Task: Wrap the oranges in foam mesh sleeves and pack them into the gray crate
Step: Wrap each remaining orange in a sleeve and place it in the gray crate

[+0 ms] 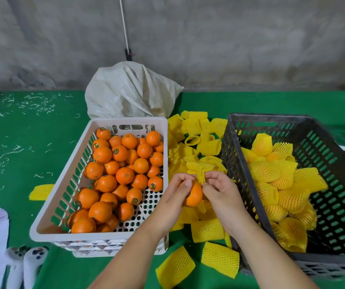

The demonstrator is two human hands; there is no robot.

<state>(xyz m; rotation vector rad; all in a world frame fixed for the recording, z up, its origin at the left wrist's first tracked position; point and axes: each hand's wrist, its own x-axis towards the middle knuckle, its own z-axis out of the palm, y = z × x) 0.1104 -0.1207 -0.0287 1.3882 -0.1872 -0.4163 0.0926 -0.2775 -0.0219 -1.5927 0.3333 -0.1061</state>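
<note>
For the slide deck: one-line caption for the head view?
Both hands work an orange into a yellow foam sleeve, between white crate and gray crate.

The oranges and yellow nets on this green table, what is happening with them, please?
A person is wrapping fruit. The left hand holds one bare orange between the two crates, while the right hand pinches a yellow foam mesh sleeve at its top. The white plastic crate on the left holds many unwrapped oranges. The gray plastic crate on the right already holds many wrapped oranges. Loose yellow sleeves lie between the crates.
</note>
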